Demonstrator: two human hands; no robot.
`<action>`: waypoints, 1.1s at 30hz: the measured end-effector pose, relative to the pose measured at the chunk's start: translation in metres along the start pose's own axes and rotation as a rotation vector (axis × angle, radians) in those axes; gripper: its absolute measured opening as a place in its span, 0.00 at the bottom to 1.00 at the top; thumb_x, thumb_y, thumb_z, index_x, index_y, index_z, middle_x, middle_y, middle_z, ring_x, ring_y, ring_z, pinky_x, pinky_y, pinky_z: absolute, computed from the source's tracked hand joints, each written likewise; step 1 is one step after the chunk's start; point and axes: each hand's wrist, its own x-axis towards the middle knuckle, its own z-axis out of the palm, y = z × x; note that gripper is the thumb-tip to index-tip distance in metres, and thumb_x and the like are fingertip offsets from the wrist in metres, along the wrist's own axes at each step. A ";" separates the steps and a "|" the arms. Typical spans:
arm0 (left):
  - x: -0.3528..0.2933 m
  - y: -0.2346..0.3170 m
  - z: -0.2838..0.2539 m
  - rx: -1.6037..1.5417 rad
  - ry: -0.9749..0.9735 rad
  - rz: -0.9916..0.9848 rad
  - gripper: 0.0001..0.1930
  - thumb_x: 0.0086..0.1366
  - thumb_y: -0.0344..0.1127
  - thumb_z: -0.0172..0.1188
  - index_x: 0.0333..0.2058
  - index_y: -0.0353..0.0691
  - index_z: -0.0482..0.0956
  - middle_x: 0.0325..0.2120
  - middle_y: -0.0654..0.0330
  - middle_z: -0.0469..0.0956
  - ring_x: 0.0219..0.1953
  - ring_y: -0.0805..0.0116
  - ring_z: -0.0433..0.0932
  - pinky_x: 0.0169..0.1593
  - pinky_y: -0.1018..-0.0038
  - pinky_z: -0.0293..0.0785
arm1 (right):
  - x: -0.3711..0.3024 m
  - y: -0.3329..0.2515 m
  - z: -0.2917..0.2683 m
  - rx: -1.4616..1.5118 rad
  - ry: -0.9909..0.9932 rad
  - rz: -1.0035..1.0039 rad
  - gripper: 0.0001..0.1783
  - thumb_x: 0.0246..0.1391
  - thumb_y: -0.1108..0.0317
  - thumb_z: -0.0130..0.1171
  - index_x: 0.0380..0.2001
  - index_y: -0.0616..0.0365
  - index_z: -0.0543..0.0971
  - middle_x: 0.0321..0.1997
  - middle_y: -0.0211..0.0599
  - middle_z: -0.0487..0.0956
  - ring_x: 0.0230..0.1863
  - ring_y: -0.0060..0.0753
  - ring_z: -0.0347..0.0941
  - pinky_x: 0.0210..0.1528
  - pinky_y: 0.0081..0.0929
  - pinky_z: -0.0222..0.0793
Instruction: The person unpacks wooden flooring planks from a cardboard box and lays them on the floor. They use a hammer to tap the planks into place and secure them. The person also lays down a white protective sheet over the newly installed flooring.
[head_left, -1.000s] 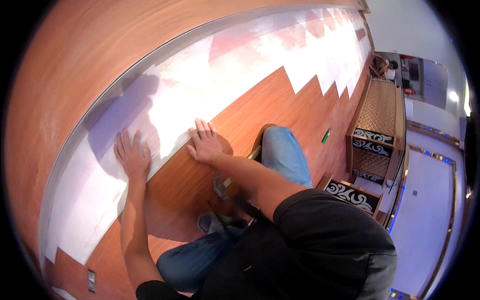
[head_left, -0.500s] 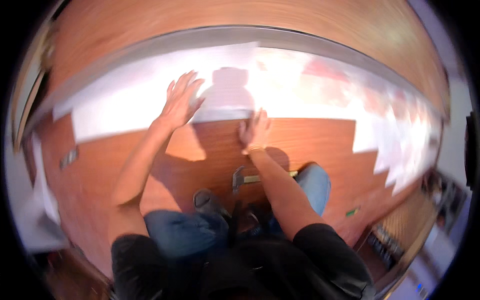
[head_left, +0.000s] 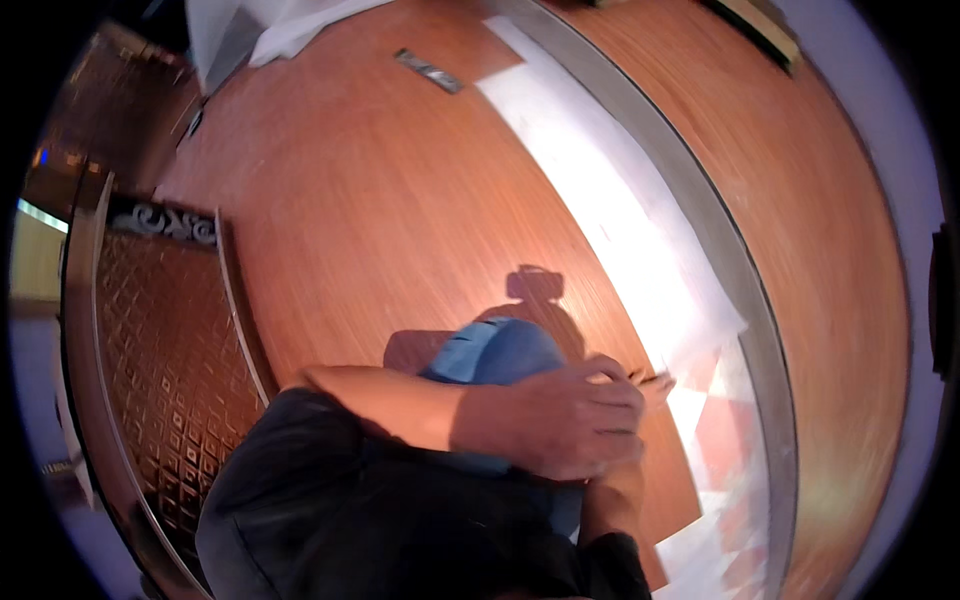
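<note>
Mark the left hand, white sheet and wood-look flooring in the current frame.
Left hand (head_left: 556,420): head view, back of the hand.
White sheet (head_left: 617,210): head view, middle of its lit surface.
Wood-look flooring (head_left: 400,215): head view, bare stretch left of the sheet.

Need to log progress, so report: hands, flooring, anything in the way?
Left hand crossed over right hand, grips unclear. Wood flooring meets white sheet along one edge. Metallic strip lying on flooring, well apart from both hands.

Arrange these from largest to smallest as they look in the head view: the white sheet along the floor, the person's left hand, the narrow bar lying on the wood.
1. White sheet
2. Left hand, though its nearness to the camera enlarges it
3. Narrow bar
</note>
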 end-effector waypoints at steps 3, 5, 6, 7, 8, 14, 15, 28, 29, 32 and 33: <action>0.010 -0.020 0.006 -0.010 -0.005 -0.121 0.03 0.56 0.35 0.62 0.30 0.45 0.79 0.30 0.65 0.76 0.40 0.65 0.74 0.49 0.66 0.65 | -0.042 0.003 -0.062 -0.012 -0.167 0.022 0.36 0.62 0.52 0.56 0.65 0.66 0.67 0.70 0.64 0.63 0.69 0.63 0.62 0.69 0.57 0.59; 0.025 -0.024 0.000 -0.041 0.046 -0.221 0.03 0.56 0.35 0.61 0.29 0.46 0.79 0.29 0.66 0.77 0.40 0.66 0.73 0.49 0.66 0.64 | -0.061 0.010 -0.123 -0.079 -0.323 0.040 0.36 0.62 0.51 0.57 0.66 0.64 0.67 0.71 0.64 0.62 0.71 0.62 0.60 0.69 0.58 0.58; 0.033 -0.023 -0.004 -0.064 0.073 -0.270 0.02 0.57 0.35 0.60 0.29 0.47 0.79 0.29 0.67 0.77 0.40 0.67 0.73 0.49 0.66 0.63 | -0.071 0.008 -0.151 -0.121 -0.408 0.047 0.36 0.61 0.51 0.58 0.66 0.62 0.67 0.72 0.63 0.61 0.71 0.61 0.59 0.70 0.58 0.58; 0.031 -0.024 -0.010 -0.018 0.014 -0.393 0.02 0.56 0.36 0.60 0.29 0.48 0.79 0.28 0.66 0.77 0.41 0.67 0.74 0.50 0.66 0.63 | -0.084 0.001 -0.182 -0.138 -0.520 0.021 0.36 0.61 0.51 0.58 0.66 0.61 0.67 0.73 0.63 0.60 0.72 0.60 0.58 0.70 0.58 0.58; 0.043 -0.030 -0.013 -0.009 -0.044 -0.452 0.03 0.56 0.36 0.60 0.29 0.49 0.80 0.27 0.66 0.77 0.41 0.67 0.74 0.50 0.66 0.62 | -0.077 0.000 -0.211 -0.179 -0.588 0.028 0.36 0.60 0.51 0.58 0.66 0.60 0.67 0.73 0.63 0.60 0.73 0.60 0.58 0.70 0.58 0.57; 0.010 -0.006 -0.043 0.072 -0.055 -0.745 0.05 0.57 0.37 0.59 0.31 0.45 0.79 0.27 0.60 0.79 0.42 0.60 0.76 0.53 0.57 0.63 | 0.017 -0.098 -0.377 -0.217 -1.116 -0.267 0.32 0.59 0.54 0.59 0.62 0.61 0.73 0.73 0.61 0.61 0.72 0.62 0.58 0.69 0.58 0.60; -0.001 0.003 -0.050 0.067 0.102 -0.691 0.07 0.59 0.37 0.58 0.36 0.45 0.80 0.29 0.59 0.80 0.43 0.58 0.77 0.53 0.54 0.65 | 0.039 -0.106 -0.393 -0.186 -1.112 -0.384 0.30 0.59 0.55 0.59 0.60 0.62 0.74 0.72 0.62 0.63 0.71 0.62 0.59 0.68 0.57 0.61; -0.178 0.205 -0.369 0.012 0.237 -1.681 0.17 0.63 0.41 0.58 0.46 0.40 0.81 0.45 0.45 0.82 0.49 0.43 0.80 0.54 0.56 0.76 | 0.297 -0.326 -0.555 0.150 -1.166 -0.567 0.25 0.59 0.57 0.54 0.52 0.65 0.81 0.56 0.56 0.81 0.60 0.53 0.76 0.66 0.42 0.68; -0.157 0.207 -0.411 0.114 0.103 -2.103 0.17 0.61 0.41 0.60 0.45 0.40 0.82 0.46 0.46 0.82 0.50 0.44 0.79 0.54 0.57 0.76 | 0.311 -0.308 -0.552 0.061 -1.186 -0.640 0.26 0.59 0.56 0.54 0.52 0.64 0.81 0.57 0.56 0.81 0.60 0.54 0.76 0.66 0.43 0.68; -0.229 0.253 -0.466 0.051 -0.050 -2.148 0.19 0.58 0.41 0.62 0.46 0.39 0.83 0.49 0.49 0.81 0.57 0.47 0.77 0.57 0.57 0.75 | 0.314 -0.296 -0.522 -0.097 -1.311 -0.954 0.23 0.60 0.56 0.52 0.47 0.62 0.83 0.53 0.52 0.82 0.57 0.54 0.77 0.61 0.45 0.70; -0.240 0.262 -0.481 0.167 -0.048 -2.131 0.19 0.59 0.41 0.63 0.47 0.39 0.83 0.49 0.49 0.81 0.56 0.48 0.77 0.57 0.57 0.75 | 0.310 -0.306 -0.507 -0.100 -1.304 -1.090 0.20 0.61 0.58 0.50 0.43 0.61 0.84 0.49 0.49 0.83 0.54 0.53 0.78 0.57 0.46 0.72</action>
